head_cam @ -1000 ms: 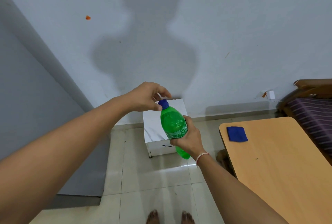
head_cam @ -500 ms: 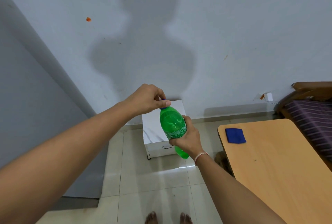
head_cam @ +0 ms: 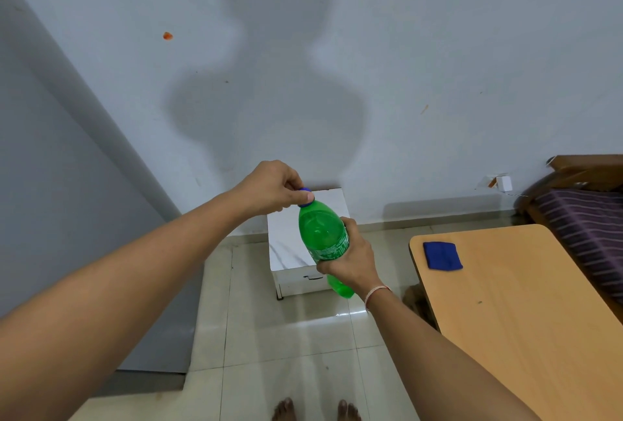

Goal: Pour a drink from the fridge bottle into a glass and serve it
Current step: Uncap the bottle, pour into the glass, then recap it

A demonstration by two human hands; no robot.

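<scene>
The left hand (head_cam: 269, 186), which 1 s ago sits just behind the blue cap (head_cam: 306, 197) with the cap fully showing, now closes over it, thumb and fingers pinching so only a sliver of blue shows.

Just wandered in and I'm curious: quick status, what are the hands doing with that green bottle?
Left hand pinches blue cap. Right hand holds green bottle mid-body, tilted, cap on. No glass in view; nothing in the way.

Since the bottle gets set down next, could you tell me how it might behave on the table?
The green bottle looks thin plastic, so probably squeezable. It is tall and narrow, so likely tippy; round, so apt to roll.
</scene>
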